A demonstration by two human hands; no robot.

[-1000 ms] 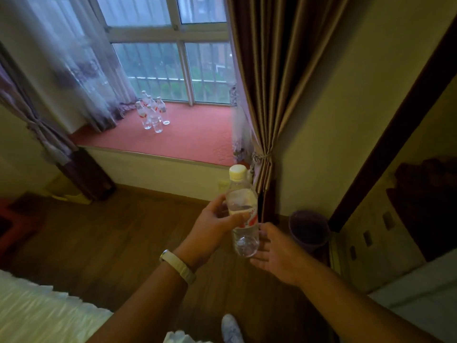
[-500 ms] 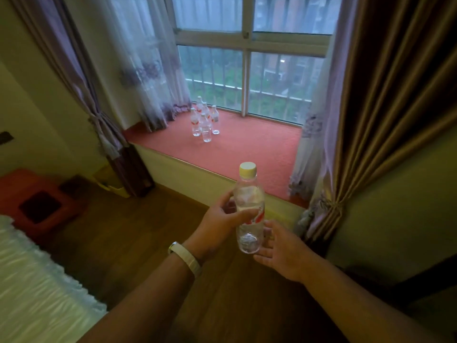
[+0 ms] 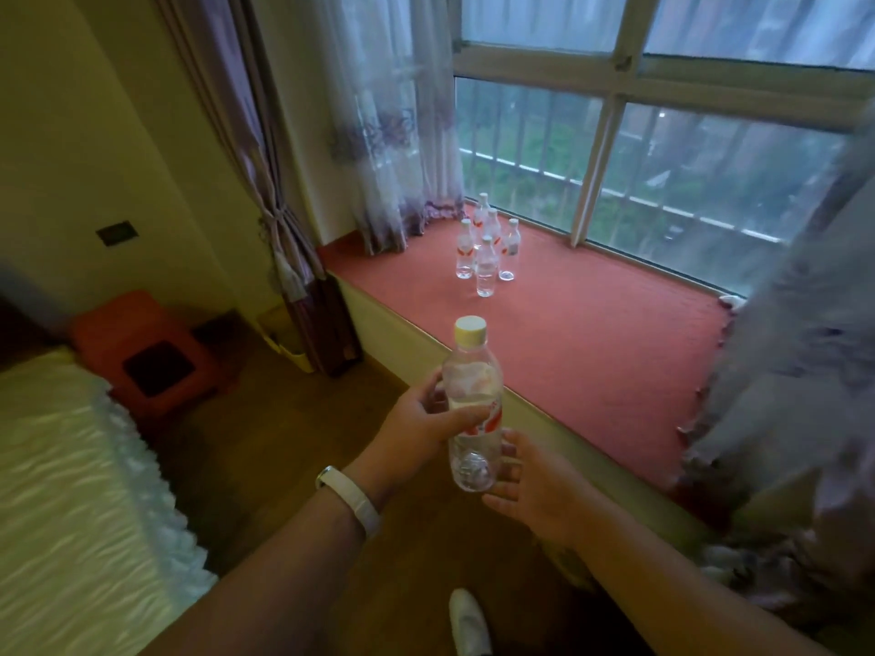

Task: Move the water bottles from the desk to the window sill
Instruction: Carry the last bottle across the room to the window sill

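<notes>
The bottle (image 3: pixel 473 404) is hanging upright in the air, just short of the sill (image 3: pixel 592 352). The left hand (image 3: pixel 421 419) is gripping its middle. The right hand (image 3: pixel 525 480) is lying open against its base. The cluster (image 3: pixel 487 248) is standing ahead on the sill, well apart.

Bottles (image 3: pixel 486 248) cluster on the window sill (image 3: pixel 592 343) by the glass (image 3: pixel 710 182) — held bottle (image 3: pixel 473 385) before its edge, bed (image 3: pixel 61 490) left.

No words or numbers can be read. A red and white label is seen on the held water bottle (image 3: pixel 473 385), but its letters are blurred. Red marks are seen on the bottles (image 3: pixel 486 260) on the window sill (image 3: pixel 592 343), too small to be read.
</notes>
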